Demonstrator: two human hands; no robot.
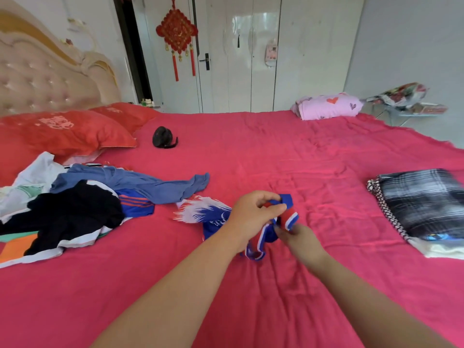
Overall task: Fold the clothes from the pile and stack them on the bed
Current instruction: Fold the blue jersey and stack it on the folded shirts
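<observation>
Pink-sheeted bed (276, 151), frame centre: blue-red-white striped garment (283, 219), bunched, long axis toward lower left; left hand (253, 212) pinches upper end, right hand (298, 237) lower edge. Unfolded pile (75, 204) left; folded stack (421, 207) right.

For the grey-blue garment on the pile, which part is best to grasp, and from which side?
Pinch the grey-blue garment at the loose end that trails right, out of the pile. It lies alone on the bed, uncovered, while the rest is bunched among other clothes. Come from the right.
</observation>
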